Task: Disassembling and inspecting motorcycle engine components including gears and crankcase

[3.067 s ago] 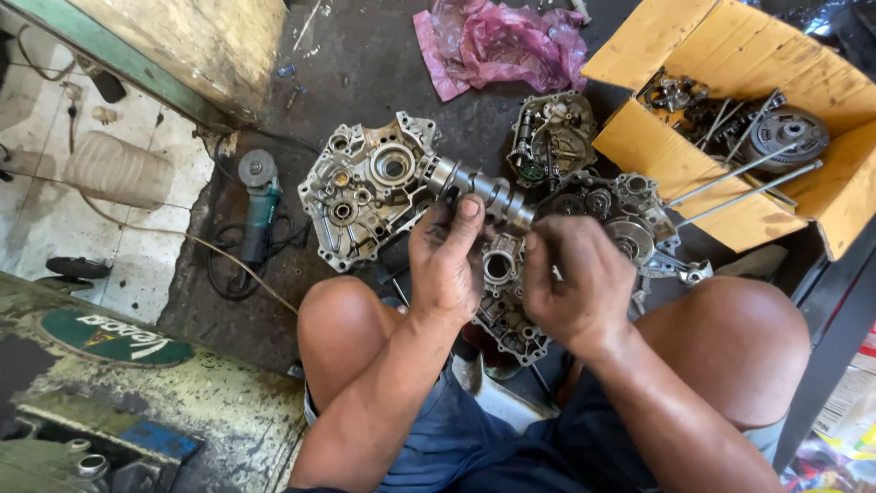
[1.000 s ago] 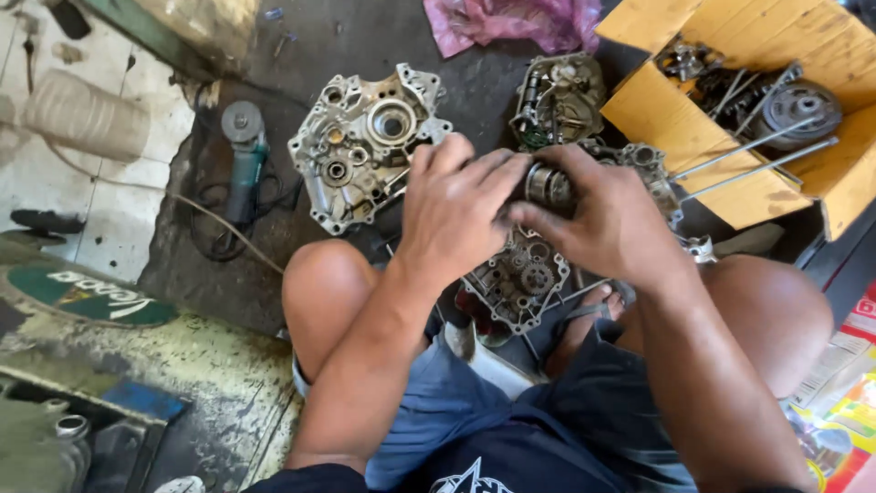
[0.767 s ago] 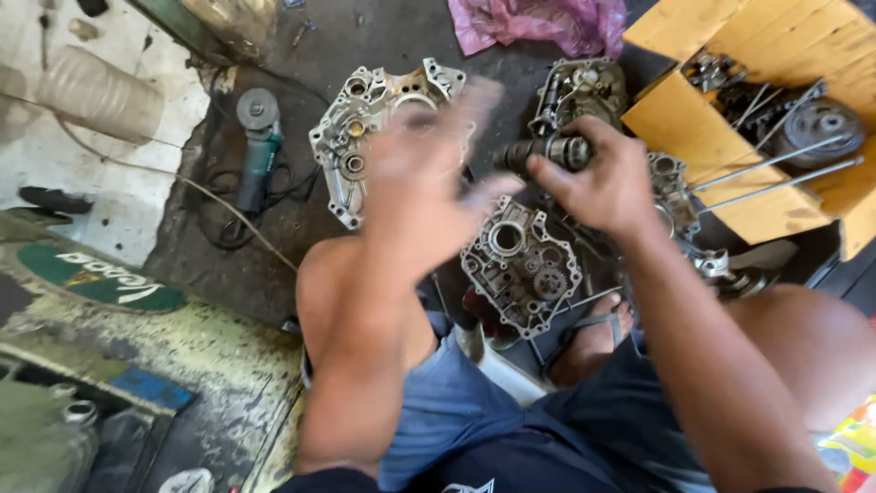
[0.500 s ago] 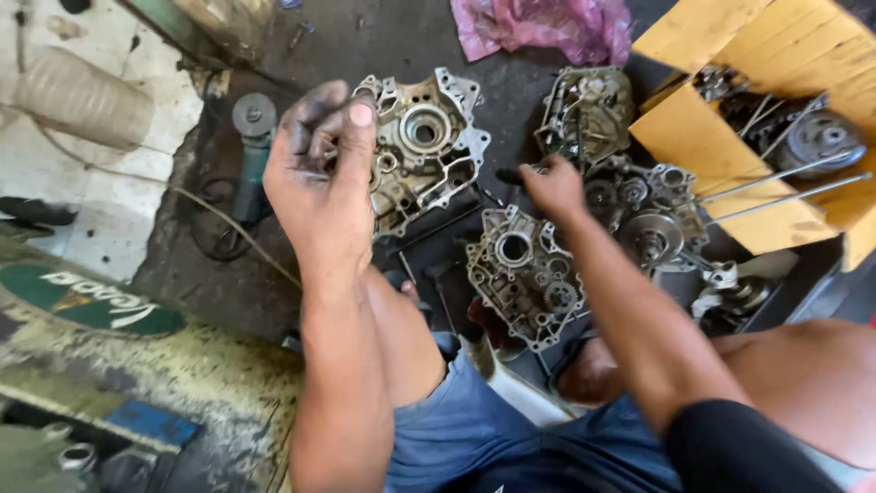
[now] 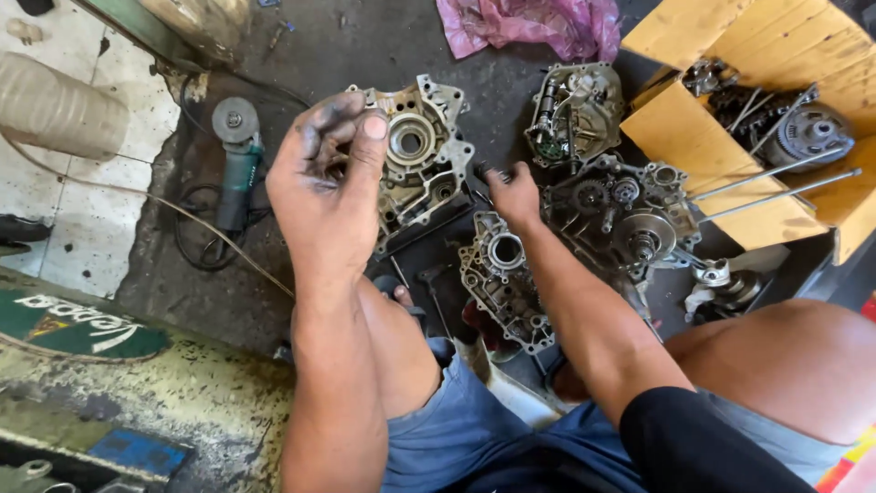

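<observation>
Four engine cases lie on the floor: one (image 5: 420, 155) at 12 o'clock, one (image 5: 575, 110) at 1, one (image 5: 630, 215) at 2 and one (image 5: 502, 274) near the centre. One angle grinder (image 5: 235, 164) lies at 10. One cardboard box (image 5: 721, 155) stands at 2, with two long rods (image 5: 776, 183) sticking out of it and one round rotor (image 5: 812, 132) inside. One pink rag (image 5: 538, 23) lies at 12. Two hands show: the left hand (image 5: 324, 187) and the right hand (image 5: 513, 194).
</observation>
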